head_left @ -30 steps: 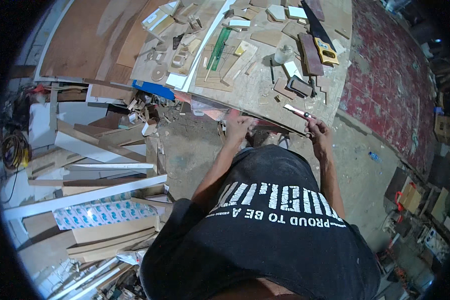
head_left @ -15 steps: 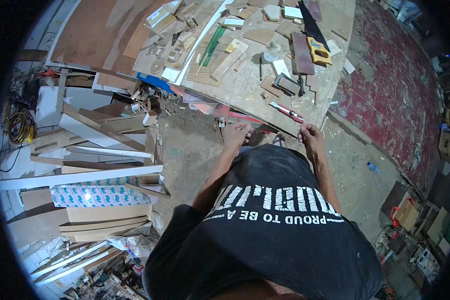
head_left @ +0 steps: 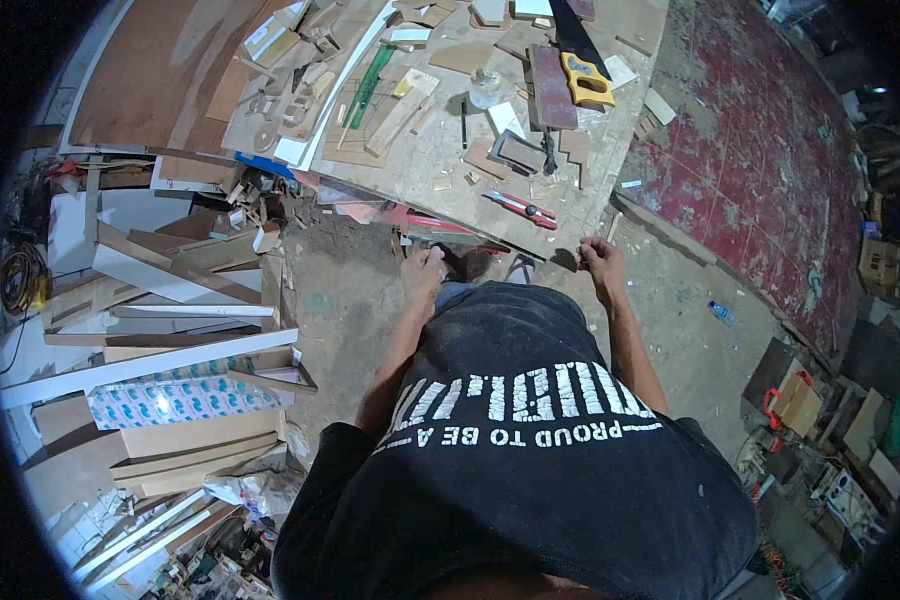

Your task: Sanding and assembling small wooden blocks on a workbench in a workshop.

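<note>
Hovering near red cutter (head_left: 522, 209), right hand (head_left: 600, 264), left hand (head_left: 424, 272) apart, each grip unclear

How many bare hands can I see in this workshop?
2. The left hand is between the person's body and the table; the right hand is near the table's edge, right of the red cutter. No others show.

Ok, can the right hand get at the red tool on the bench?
Probably yes: the right hand is close by the bench, and the red tool lies uncovered on top, with nothing visibly in between.
</note>
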Available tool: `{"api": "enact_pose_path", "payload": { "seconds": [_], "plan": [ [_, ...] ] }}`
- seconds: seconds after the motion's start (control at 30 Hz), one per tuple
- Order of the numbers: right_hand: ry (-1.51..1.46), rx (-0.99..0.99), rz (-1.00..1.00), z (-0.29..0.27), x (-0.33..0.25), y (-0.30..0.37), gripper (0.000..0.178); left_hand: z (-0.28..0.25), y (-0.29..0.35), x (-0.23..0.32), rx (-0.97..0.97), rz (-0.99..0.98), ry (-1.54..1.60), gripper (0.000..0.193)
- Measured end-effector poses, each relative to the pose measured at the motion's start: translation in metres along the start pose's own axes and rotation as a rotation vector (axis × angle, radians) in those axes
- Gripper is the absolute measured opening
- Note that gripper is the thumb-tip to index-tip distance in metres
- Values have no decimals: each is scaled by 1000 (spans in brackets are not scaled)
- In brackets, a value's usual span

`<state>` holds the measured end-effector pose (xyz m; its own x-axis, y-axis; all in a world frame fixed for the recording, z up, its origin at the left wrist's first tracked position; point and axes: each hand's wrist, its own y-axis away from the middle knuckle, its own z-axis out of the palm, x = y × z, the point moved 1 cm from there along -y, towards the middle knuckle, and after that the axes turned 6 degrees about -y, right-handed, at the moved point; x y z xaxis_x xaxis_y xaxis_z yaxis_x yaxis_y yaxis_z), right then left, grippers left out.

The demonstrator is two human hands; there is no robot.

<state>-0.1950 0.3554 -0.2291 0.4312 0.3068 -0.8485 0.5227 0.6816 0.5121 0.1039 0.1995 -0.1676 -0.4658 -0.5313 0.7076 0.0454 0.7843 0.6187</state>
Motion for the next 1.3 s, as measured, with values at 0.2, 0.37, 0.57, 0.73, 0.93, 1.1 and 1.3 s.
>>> {"api": "enact_pose_path", "payload": {
  "seconds": [0.2, 0.37, 0.57, 0.73, 0.93, 1.1, 1.3],
  "plan": [
    [158, -46, 0, -4, 1, 8, 16, 6, -30, -29, 124, 10, -98, 32],
    [338, 33, 47, -14, 3, 27, 18, 0, -89, -27, 175, 154, -657, 26],
    [335, 220, 103, -49, 26, 68, 17, 7, -150, 16, 255, 586, -547, 23],
    [328, 301, 132, -50, 40, 99, 15, 28, -178, 35, 149, 649, -609, 23],
    [377, 354, 139, -8, 29, 106, 15, 35, -181, 40, 156, 628, -734, 20],
    [417, 326, 163, 22, 17, 100, 18, 39, -188, 46, 131, 629, -637, 15],
    [311, 251, 77, 41, 8, 81, 21, 17, -204, 45, -78, 487, -52, 15]
  ]
}}
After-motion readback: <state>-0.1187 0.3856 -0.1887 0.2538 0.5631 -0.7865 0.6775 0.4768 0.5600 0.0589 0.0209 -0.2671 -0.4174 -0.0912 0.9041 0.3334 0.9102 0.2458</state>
